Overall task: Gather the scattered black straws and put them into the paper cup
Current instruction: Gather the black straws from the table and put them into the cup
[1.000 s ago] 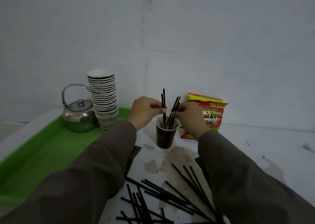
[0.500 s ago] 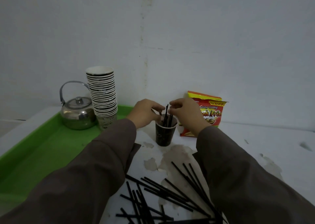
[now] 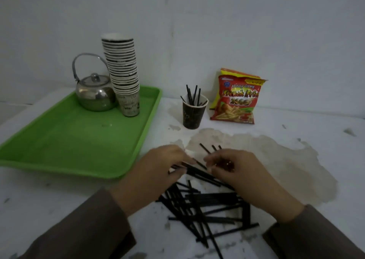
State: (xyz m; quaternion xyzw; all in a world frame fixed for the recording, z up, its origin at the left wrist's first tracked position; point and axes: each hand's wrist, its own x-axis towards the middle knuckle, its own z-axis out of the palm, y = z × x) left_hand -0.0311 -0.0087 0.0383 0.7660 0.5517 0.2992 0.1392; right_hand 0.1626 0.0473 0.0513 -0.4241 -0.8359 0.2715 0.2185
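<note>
From my feed, both arms come in from the bottom edge, nearer me than the green tray. Each wears a long, loose sleeve of plain grey-brown cloth, matte, with no print, buttons or seams I can make out. The left sleeve ends in a soft, slightly folded cuff at the wrist; the right sleeve ends the same way. The left hand and right hand are bare, without gloves. Whether there are rings I cannot tell.
</note>
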